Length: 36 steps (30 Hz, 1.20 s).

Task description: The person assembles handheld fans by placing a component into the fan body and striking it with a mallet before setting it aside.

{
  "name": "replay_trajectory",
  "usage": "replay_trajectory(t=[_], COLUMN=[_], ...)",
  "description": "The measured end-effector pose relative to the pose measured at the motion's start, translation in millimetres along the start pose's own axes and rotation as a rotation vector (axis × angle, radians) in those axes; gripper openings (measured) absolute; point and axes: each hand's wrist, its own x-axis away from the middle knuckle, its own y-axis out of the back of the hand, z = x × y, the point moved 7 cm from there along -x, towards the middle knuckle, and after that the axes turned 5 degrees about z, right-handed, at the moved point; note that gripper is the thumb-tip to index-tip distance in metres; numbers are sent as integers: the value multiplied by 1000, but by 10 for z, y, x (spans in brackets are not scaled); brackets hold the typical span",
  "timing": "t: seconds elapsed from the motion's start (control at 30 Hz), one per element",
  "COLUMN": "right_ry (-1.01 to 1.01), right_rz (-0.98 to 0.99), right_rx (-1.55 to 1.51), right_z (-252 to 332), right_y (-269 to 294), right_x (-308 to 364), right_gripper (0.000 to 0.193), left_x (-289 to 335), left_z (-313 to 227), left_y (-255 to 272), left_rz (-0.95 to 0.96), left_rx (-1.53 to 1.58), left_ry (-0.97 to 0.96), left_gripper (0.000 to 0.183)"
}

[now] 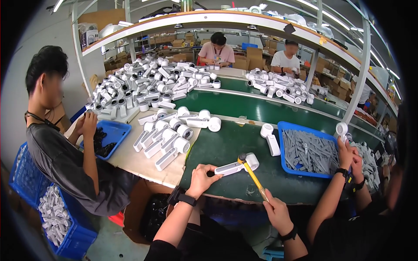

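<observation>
My left hand (201, 179) pinches the handle end of a white device (230, 168) with a grey strip and a round head, which looks like a small handheld fan. It lies on the green tabletop with its round head to the right. In my right hand (278, 212) is a hammer (254, 177) with a yellow handle. The hammer's dark head is over the fan where handle and round head meet; I cannot tell whether they touch. Another such fan (272, 143) lies behind, to the right, next to a blue tray (284, 162) of grey strips.
Several fans (163, 138) lie on beige board to the left, before a large heap (148, 80). A co-worker (65, 130) sits left by a blue tray (122, 138) of black parts. Another person's hands (347, 156) hold a fan at right. A shelf (226, 18) spans overhead.
</observation>
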Motion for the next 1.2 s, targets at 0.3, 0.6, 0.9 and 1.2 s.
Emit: replay_trajectory(t=[0.3, 0.6, 0.9, 1.2], right_ry=[-191, -182, 146, 97], right_rz=[66, 201, 104, 217], right_rx=[-430, -495, -169, -59], right_z=[-109, -4, 472, 440], right_y=[-35, -285, -296, -406], right_x=[110, 2, -252, -228], right_gripper=[50, 50, 47, 44], left_x=[182, 334, 295, 306], left_z=[-26, 188, 161, 110], left_y=[-45, 275, 397, 403], left_rz=[78, 103, -128, -151], left_rx=[697, 965, 90, 3], left_ry=[272, 320, 65, 11], left_gripper=[35, 41, 29, 26])
